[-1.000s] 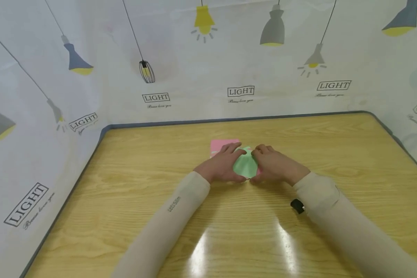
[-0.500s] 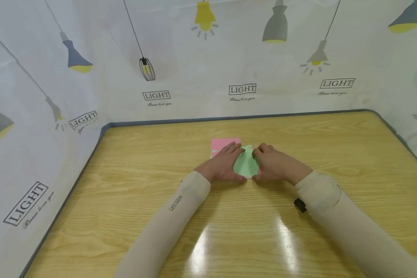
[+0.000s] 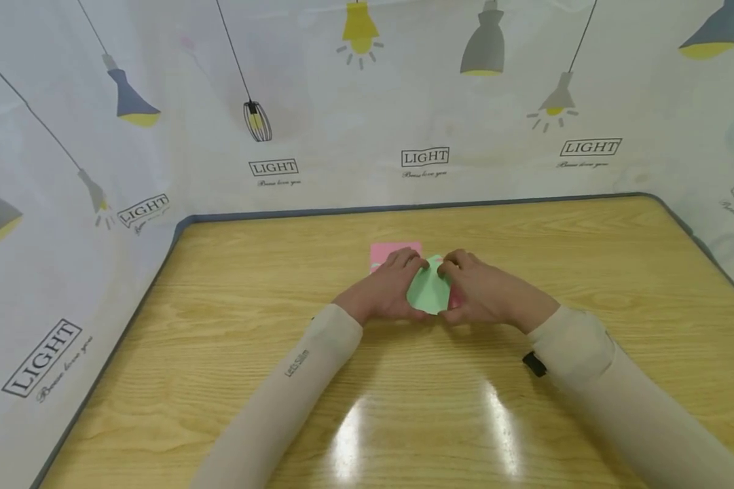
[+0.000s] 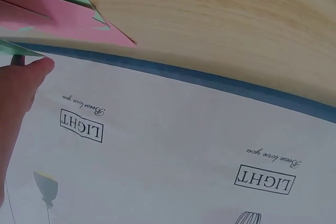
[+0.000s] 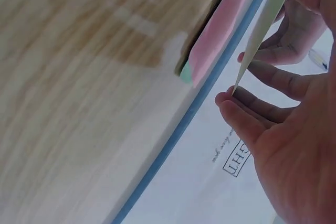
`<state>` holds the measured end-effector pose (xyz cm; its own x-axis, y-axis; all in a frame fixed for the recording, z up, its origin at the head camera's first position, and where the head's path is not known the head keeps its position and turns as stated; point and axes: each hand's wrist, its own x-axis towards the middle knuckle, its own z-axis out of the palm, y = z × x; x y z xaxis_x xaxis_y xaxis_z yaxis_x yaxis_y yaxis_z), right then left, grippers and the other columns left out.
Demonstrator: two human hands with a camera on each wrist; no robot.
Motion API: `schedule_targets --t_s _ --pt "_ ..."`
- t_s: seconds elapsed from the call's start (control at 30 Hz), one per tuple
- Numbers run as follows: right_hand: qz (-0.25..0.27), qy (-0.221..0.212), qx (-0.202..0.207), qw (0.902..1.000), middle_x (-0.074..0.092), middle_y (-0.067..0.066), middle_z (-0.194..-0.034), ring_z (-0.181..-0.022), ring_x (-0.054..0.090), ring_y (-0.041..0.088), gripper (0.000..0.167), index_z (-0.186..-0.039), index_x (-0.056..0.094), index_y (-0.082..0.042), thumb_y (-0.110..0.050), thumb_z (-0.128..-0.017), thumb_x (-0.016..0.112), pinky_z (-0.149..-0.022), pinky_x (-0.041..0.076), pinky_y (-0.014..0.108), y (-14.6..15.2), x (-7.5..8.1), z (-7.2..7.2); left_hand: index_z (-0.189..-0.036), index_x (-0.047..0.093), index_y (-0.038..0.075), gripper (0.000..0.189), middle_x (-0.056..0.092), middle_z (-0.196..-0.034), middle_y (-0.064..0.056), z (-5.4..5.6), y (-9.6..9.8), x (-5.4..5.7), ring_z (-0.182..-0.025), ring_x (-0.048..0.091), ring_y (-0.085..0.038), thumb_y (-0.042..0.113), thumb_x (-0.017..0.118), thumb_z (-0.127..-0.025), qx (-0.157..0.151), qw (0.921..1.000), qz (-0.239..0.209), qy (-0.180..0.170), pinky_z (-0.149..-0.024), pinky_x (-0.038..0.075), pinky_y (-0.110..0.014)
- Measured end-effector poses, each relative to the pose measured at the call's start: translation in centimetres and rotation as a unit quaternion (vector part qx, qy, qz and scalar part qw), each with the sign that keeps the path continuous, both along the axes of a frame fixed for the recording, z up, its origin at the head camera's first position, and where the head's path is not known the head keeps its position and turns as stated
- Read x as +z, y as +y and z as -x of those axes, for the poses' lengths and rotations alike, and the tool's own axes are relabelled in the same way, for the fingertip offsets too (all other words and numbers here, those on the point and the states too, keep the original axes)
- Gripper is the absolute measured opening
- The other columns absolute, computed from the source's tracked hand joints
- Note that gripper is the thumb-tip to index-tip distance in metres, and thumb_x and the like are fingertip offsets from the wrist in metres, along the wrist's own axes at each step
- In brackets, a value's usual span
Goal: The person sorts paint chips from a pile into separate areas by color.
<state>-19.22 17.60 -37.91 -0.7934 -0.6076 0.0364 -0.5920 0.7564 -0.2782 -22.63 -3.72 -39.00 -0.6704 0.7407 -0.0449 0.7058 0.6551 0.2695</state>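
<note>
Wall: a white sheet (image 3: 318, 88) rises at the back and on both sides, slightly creased, printed with hanging lamps in grey, blue and yellow, one of them a black wire cage; boxed "LIGHT" with script beneath repeats around it
Table: pale yellow wood (image 3: 415, 414) with wavy grain, glossy enough to carry two long streaks of glare towards the near side
Sleeves: cream, the left (image 3: 281, 401) lettered along the forearm, the right (image 3: 635, 394) wrinkled near the cuff; both reach in from the near side
Trim: a blue-grey band (image 3: 269, 216) where wall and wood meet, rounded at the far corners
Left hand: (image 3: 386, 288) fingers bent, grasping the left side of the green paper
Right hand: (image 3: 489, 291) pinching the same paper from the right, thumb low, fingers at the upper part
Pink paper: (image 3: 396, 250) lying on the wood just beyond the left hand, partly hidden by it, with bits of green showing
Green paper: (image 3: 429, 292) between the two hands, towards the far half of the table
Black piece: (image 3: 534, 364) just beside the right cuff, too little visible to identify
</note>
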Motion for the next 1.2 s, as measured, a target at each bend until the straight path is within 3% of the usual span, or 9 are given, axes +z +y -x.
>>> schedule_targets --t_s 0.2,0.43,0.57,0.8,1.07,1.2 --pt "0.015 -0.011 0.015 0.9997 0.041 0.025 -0.135 -0.110 0.054 0.034 0.066 -0.127 0.051 0.001 -0.040 -0.080 0.075 -0.089 0.051 0.043 -0.5 0.3 -0.9 -0.135 0.044 0.007 0.078 0.037 -0.135 -0.011 -1.4 -0.9 0.7 -0.124 0.036 -0.027 0.050 0.077 -0.079 0.008 1.0000 0.000 0.001 -0.101 0.038 -0.034" --pt "0.024 -0.018 0.039 0.9988 0.040 0.022 -0.139 -0.121 0.047 0.036 0.065 -0.126 0.050 -0.003 -0.042 -0.081 0.075 -0.092 0.049 0.044 -0.8 0.5 -2.4 -0.136 0.044 0.010 0.078 0.036 -0.134 -0.010 -3.6 -1.6 1.0 -0.118 0.039 -0.024 0.052 0.076 -0.079 0.011 0.9999 -0.005 -0.006 -0.094 0.044 -0.031" --pt "0.023 -0.030 0.043 0.9984 0.041 0.017 -0.141 -0.126 0.044 0.034 0.063 -0.127 0.051 -0.006 -0.042 -0.081 0.076 -0.094 0.048 0.045 0.1 1.2 -4.4 -0.136 0.044 0.011 0.075 0.034 -0.137 -0.006 -5.2 -1.9 1.6 -0.119 0.037 -0.020 0.048 0.077 -0.080 -0.016 0.9990 -0.014 -0.040 -0.093 0.044 -0.027" --pt "0.033 -0.057 0.037 0.9971 0.041 0.008 -0.141 -0.117 0.052 0.026 0.060 -0.124 0.052 -0.014 -0.036 -0.077 0.080 -0.088 0.050 0.041 2.8 2.5 -7.8 -0.134 0.045 0.010 0.068 0.032 -0.142 -0.009 -7.9 -1.3 2.5 -0.127 0.032 -0.020 0.039 0.077 -0.081 -0.076 0.9924 -0.041 -0.088 -0.095 0.039 -0.021" --pt "0.026 -0.106 0.029 0.9936 0.042 0.008 -0.139 -0.109 0.055 0.022 0.057 -0.119 0.055 -0.018 -0.034 -0.073 0.084 -0.080 0.051 0.036 5.2 2.4 -9.6 -0.130 0.048 0.011 0.066 0.034 -0.138 -0.008 -9.7 1.1 1.4 -0.124 0.032 -0.020 0.042 0.078 -0.081 -0.103 0.9929 0.001 -0.060 -0.095 0.034 -0.016" --pt "0.022 -0.085 0.037 0.9954 0.042 0.009 -0.138 -0.108 0.056 0.022 0.056 -0.118 0.056 -0.020 -0.034 -0.072 0.086 -0.079 0.052 0.036 6.4 1.7 -10.5 -0.131 0.048 0.014 0.064 0.035 -0.136 -0.006 -10.5 2.5 0.8 -0.122 0.033 -0.017 0.048 0.073 -0.082 -0.116 0.9923 0.044 -0.004 -0.096 0.033 -0.016"
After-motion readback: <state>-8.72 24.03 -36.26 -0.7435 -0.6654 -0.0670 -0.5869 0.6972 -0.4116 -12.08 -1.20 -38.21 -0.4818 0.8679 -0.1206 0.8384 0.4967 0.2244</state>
